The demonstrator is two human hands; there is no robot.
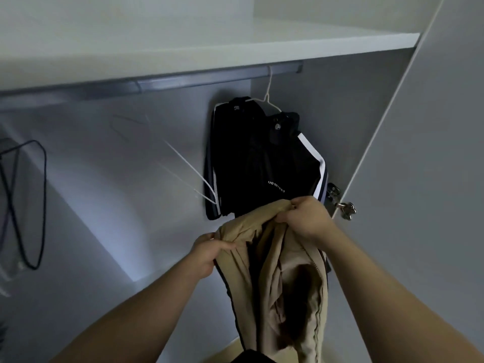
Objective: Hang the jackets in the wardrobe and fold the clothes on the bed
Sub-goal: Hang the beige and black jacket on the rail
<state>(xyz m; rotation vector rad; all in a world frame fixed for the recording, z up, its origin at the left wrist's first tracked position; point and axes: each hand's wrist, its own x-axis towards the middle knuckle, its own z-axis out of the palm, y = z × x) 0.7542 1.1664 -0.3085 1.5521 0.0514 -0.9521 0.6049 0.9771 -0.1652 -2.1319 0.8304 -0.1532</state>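
Tan jacket vertical, top up, between gripping left hand and right hand.

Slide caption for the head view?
Left hand and right hand grip a tan jacket before a black jacket hanging on the rail.

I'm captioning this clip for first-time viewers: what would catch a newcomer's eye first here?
The left hand and right hand grip a beige jacket, held up at lower centre. Behind it a black jacket with white stripes hangs on a white hanger from the rail, near the wardrobe's right wall. Dark hangers hang far left.
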